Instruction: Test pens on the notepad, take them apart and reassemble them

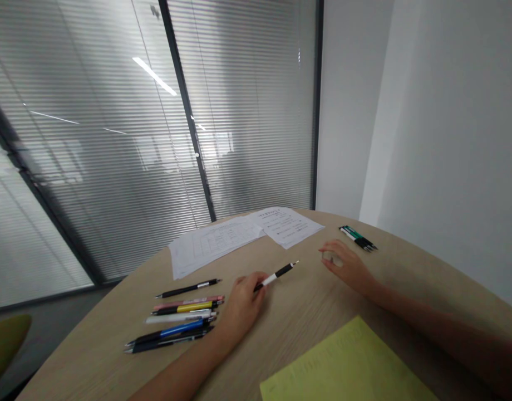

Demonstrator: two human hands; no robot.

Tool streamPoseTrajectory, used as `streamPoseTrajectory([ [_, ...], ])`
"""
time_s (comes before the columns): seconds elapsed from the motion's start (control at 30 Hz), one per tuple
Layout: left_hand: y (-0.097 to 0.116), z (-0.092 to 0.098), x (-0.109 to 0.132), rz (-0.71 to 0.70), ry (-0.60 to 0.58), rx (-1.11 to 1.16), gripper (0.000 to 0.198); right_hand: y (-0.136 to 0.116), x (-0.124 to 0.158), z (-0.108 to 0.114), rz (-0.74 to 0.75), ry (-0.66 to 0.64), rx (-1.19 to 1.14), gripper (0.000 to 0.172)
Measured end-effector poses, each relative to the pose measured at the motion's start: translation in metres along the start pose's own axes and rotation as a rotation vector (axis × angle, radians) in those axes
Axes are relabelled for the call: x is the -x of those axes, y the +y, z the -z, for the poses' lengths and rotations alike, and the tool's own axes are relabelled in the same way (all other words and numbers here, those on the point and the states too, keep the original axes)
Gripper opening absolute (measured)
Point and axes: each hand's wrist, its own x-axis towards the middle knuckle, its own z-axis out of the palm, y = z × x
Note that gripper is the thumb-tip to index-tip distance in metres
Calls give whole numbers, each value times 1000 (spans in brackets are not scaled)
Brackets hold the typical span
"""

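My left hand (243,303) is closed around a white pen with black ends (276,276). The pen slants up to the right, with a thin metal point at its far end. Just right of it, my right hand (343,264) is raised over the table with thumb and index finger curled into a pinch. Something small seems to be between those fingertips, too small to make out. Left of my left hand lies a row of several pens: a black pen (189,288), a pink one, a yellow and black pen (191,308), a white pen (172,318), a blue pen (172,331) and dark ones.
Printed sheets (214,245) lie at the far side of the round wooden table (239,379). A bunch of green, white and black pens (358,238) lies beyond my right hand. A yellow paper pad (343,367) is at the near edge. Blinds and a wall stand behind.
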Motion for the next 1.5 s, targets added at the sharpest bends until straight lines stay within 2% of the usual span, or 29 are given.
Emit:
streamPoseTrajectory([
  [0.07, 4, 1, 1, -48, -20, -66, 19, -18, 0, 0, 0, 33, -43, 16],
  [0.17, 7, 2, 2, -103, -47, -132, 20, -42, 2, -2, -35, 16, -155, 13],
  [0.27, 6, 1, 3, -139, -50, -183, 22, -54, 5, -5, -118, -4, -260, 12],
  [0.37, 4, 0, 3, -162, -42, -210, 22, -55, 7, -5, -182, -23, -307, 11],
  [0.5, 5, 0, 3, -191, -41, -223, 21, -53, 7, -3, -187, -35, -267, 9],
  [0.9, 7, 1, 3, -251, -25, -239, 21, -58, 9, -2, -113, -41, -195, 10],
  [1.5, 7, 1, 4, -290, 10, -243, 21, -61, 10, -4, -13, 19, -161, 14],
])
